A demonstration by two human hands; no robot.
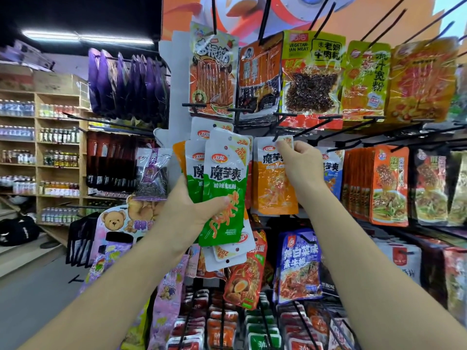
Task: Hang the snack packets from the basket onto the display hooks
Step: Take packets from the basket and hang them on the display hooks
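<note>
Orange packet (273, 188) and hook tip (276, 137) form the pair on which the coming move turns. The packet is pinched at its top edge by the fingertips of the right hand (300, 165), thumb and forefinger closed on the white header, and its long axis is held upright, so that the body hangs straight down below the grip. The hook's black rod is seen to run toward the viewer from the rack and to end just above and to the left of the pinch, touching or nearly touching the header. Whether the punched hole is already threaded over the tip cannot be told, since it is hidden by the fingers.

A fanned stack of green packets (222, 188) is gripped in the left hand (192, 205), fingers curled round its lower half. These are also held upright, just to the left of the orange packet and apart from it, with more packets held upside down behind and below them. The basket is not shown.

The right hand is judged the nearer to the hook, so the step in hand is taken to be the hanging of this one packet. A push along the rod's axis, away from the viewer, is what seems called for. A blue packet (333, 173) hangs just to the right and partly behind the right wrist.
</note>
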